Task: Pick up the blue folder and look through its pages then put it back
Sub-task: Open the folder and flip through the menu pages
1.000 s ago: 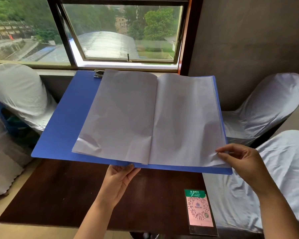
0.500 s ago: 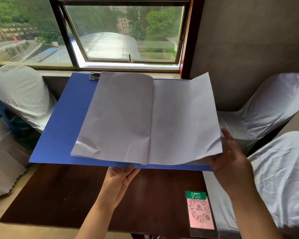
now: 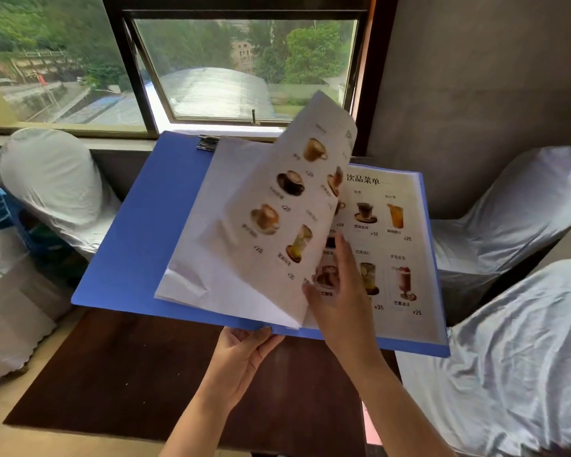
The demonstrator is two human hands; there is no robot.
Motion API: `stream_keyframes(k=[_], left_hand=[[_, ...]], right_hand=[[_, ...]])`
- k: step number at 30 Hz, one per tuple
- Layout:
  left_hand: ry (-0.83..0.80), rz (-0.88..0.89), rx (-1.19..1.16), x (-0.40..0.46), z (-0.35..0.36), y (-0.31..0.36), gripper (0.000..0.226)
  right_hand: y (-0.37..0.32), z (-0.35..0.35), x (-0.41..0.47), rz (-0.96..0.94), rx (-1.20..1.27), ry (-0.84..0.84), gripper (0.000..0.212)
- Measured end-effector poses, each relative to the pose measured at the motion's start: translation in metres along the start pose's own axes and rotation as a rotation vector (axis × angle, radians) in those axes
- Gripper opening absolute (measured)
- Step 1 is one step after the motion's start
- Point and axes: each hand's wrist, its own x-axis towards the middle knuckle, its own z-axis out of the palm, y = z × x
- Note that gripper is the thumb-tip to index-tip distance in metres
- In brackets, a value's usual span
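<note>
Your flat blue plastic folder (image 3: 139, 232) is held open in the air above the dark brown wooden surface (image 3: 129, 374), its spine running away from you toward the window. One printed menu page (image 3: 297, 206) stands mid-turn over that spine, curling leftward. Your right hand (image 3: 338, 291) is nearer it, its fingers (image 3: 342, 249) spread flat behind the sheet, so the push goes left. Your left hand (image 3: 241, 361) pinches the folder's near edge from below. You have one folder, one metal clip (image 3: 207, 143) at its far edge, and perhaps three loose sheets.
</note>
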Motion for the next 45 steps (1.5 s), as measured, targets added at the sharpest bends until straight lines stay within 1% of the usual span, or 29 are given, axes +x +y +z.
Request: stream_keyframes(k=[2,6,9,13,15,18,19,20,22,23,24,25,26,28,29,30,31,34,37,41,45], left_hand=[[-0.037,0.017,0.003,-0.002,0.003,0.001,0.041],[-0.063,0.012,0.003,-0.006,0.005,0.003,0.037],[-0.123,0.029,0.017,-0.007,0.007,0.006,0.039],[-0.12,0.03,0.01,-0.007,0.008,0.006,0.039],[-0.112,0.032,0.004,-0.007,0.007,0.006,0.04],[-0.069,0.027,0.009,-0.006,0.006,0.006,0.041],[-0.051,0.022,0.014,-0.006,0.005,0.006,0.039],[-0.035,0.013,0.015,-0.006,0.004,0.007,0.038],[-0.016,-0.007,0.007,-0.006,0.001,0.009,0.036],[-0.015,-0.011,0.0,-0.006,0.001,0.01,0.035],[-0.014,-0.013,-0.012,-0.006,0.0,0.011,0.034],[-0.009,-0.015,-0.025,-0.006,-0.001,0.012,0.034],[0.0,-0.016,-0.04,-0.005,-0.002,0.012,0.035],[0.017,-0.013,-0.063,-0.003,-0.004,0.012,0.038],[0.023,-0.012,-0.071,-0.003,-0.005,0.012,0.039],[0.032,-0.013,-0.074,-0.002,-0.007,0.012,0.04],[0.042,-0.014,-0.076,-0.001,-0.008,0.013,0.041],[0.031,-0.01,-0.071,0.0,-0.01,0.014,0.04],[0.018,-0.011,-0.076,0.001,-0.011,0.014,0.042],[0.042,0.007,-0.056,0.0,-0.012,0.016,0.038],[0.027,0.05,0.025,-0.001,-0.012,0.022,0.033]], right_hand=[[-0.001,0.005,0.0,-0.002,-0.036,-0.015,0.081],[-0.002,0.015,-0.002,-0.168,-0.255,-0.073,0.065],[0.0,0.022,-0.003,-0.264,-0.416,-0.096,0.057],[0.003,0.025,-0.004,-0.299,-0.553,-0.086,0.056],[0.004,0.023,-0.002,-0.302,-0.531,-0.123,0.055],[0.003,0.008,0.001,-0.258,-0.371,-0.22,0.052],[0.005,-0.001,0.001,-0.245,-0.332,-0.193,0.051],[0.007,-0.013,0.002,-0.234,-0.323,-0.123,0.05],[0.018,-0.042,0.003,-0.184,-0.4,0.077,0.049],[0.025,-0.059,0.003,-0.124,-0.458,0.158,0.052],[0.032,-0.077,0.004,-0.039,-0.505,0.2,0.056],[0.039,-0.093,0.004,0.068,-0.509,0.188,0.062],[0.045,-0.109,0.004,0.186,-0.437,0.128,0.065],[0.051,-0.133,0.001,0.379,-0.089,-0.06,0.065],[0.054,-0.141,-0.001,0.428,0.063,-0.147,0.062],[0.056,-0.148,-0.002,0.431,0.131,-0.211,0.058],[0.059,-0.152,-0.004,0.41,0.136,-0.241,0.056],[0.064,-0.155,-0.006,0.358,0.13,-0.219,0.053],[0.069,-0.152,-0.006,0.349,0.163,-0.221,0.051],[0.078,-0.148,-0.008,0.336,0.196,-0.205,0.052],[0.085,-0.135,-0.009,0.358,0.316,-0.15,0.046]])
